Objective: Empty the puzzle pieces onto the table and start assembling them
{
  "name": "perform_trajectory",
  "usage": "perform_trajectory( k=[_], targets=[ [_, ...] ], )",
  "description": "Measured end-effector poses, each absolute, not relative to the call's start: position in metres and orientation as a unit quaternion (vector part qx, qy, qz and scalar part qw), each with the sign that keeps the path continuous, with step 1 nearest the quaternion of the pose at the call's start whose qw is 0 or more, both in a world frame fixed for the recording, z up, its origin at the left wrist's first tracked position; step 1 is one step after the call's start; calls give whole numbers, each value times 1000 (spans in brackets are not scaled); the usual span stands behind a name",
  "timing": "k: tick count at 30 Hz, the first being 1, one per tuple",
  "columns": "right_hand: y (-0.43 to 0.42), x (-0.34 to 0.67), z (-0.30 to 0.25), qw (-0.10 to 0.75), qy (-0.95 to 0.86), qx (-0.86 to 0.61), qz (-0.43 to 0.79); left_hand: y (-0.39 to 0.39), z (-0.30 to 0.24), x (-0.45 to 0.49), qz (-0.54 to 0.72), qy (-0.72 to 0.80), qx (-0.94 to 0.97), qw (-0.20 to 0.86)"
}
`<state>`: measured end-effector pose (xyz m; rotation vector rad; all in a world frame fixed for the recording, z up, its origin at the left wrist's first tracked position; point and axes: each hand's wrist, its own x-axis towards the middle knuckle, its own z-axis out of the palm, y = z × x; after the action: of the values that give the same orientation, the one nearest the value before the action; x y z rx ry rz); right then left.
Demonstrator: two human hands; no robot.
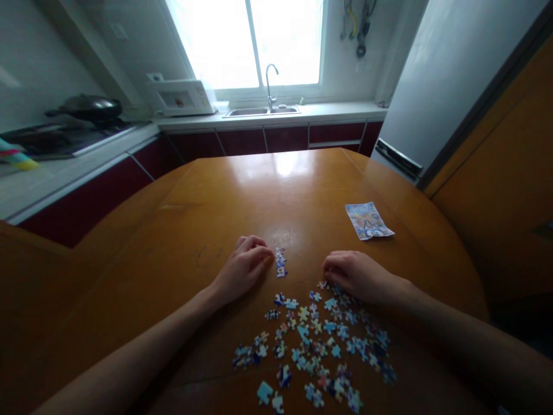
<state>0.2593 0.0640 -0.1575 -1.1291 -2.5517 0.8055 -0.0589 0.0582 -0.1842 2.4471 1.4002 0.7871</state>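
My left hand (249,258) rests on the table with its fingers curled. Its fingertips are right beside a short strip of joined jigsaw pieces (280,263), and I cannot tell whether they touch it. Whatever may be under those fingers is hidden. To the right, my right hand (352,273) is closed, fingers bent down at the far edge of a spread of loose jigsaw pieces (317,347). Its fingertips are partly hidden, so what they hold, if anything, does not show. The loose pieces are mostly light blue, white and dark blue, some overlapping.
A creased picture sheet (368,221) lies on the wooden table (242,196), beyond my right hand. Behind the table is a counter with a sink (248,112) and a microwave (181,97). A pan (90,106) stands on the stove at left; a fridge (449,75) is at right.
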Motion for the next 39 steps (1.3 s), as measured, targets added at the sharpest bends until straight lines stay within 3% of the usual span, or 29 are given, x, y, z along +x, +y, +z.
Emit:
perform_trajectory(
  k=[8,28,35,39],
  targets=[
    [70,262,-161,152,-818,-484,272,59,-185,-59,271,475,830,108],
    [76,269,-161,140,-815,-497,264,58,-187,-58,275,471,831,108],
    [58,251,-159,248,-847,-373,286,56,-185,-56,277,471,830,114],
    [29,223,-157,225,-903,-242,274,55,-183,-55,276,473,829,116]
  ],
)
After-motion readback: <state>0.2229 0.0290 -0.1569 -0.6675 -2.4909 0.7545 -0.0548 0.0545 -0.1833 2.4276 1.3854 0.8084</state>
